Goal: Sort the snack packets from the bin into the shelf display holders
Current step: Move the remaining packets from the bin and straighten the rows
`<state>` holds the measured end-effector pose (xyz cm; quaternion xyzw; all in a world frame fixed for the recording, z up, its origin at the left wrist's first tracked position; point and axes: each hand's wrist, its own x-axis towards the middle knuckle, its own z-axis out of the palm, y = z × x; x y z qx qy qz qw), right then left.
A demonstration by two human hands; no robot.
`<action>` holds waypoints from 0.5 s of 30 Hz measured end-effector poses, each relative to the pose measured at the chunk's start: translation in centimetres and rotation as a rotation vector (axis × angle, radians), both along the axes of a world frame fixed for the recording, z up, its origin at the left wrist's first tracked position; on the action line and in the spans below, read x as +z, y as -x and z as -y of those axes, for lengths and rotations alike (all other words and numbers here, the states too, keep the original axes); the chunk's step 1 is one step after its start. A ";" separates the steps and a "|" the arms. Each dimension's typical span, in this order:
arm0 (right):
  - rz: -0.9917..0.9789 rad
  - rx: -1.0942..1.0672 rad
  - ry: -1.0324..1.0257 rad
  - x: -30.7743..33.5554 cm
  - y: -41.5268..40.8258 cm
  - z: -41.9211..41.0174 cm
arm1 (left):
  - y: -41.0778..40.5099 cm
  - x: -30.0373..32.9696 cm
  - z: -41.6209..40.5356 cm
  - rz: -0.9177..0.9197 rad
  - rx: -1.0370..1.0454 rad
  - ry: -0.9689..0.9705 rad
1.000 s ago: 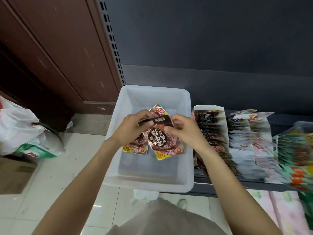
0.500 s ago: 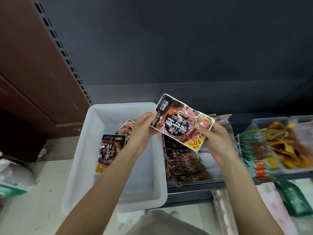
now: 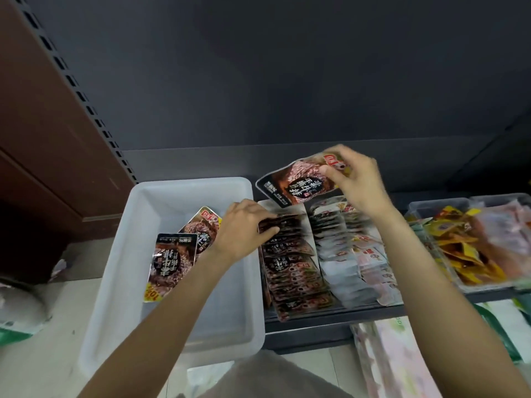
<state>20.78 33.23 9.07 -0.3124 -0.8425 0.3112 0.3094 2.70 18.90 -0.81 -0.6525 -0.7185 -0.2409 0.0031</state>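
A dark, glossy snack packet (image 3: 298, 182) was pinched by one corner in the right hand (image 3: 356, 182), above the matching row (image 3: 290, 254), whose rearmost packet was gripped by the left hand (image 3: 244, 228). Held so, it might have twisted and missed the gap. Two remained in the white plastic bin (image 3: 138, 297).

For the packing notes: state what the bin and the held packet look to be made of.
Bin: likely plastic, milky and translucent, with smooth moulded walls. Packet in the right hand: probably glossy printed foil or film, since it bends and glints.
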 end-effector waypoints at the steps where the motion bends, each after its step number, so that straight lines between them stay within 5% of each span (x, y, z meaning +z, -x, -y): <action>1: 0.049 0.030 -0.067 0.0 0.6 -0.1 | -0.1 -0.1 0.2 -0.007 -0.008 -0.010; 8: 0.447 0.173 -0.471 0.1 4.9 1.3 | -0.9 -0.4 1.0 0.064 0.046 -0.050; 15: 0.662 0.201 -0.659 -0.2 6.9 2.1 | -0.9 -0.1 1.3 0.090 0.051 -0.043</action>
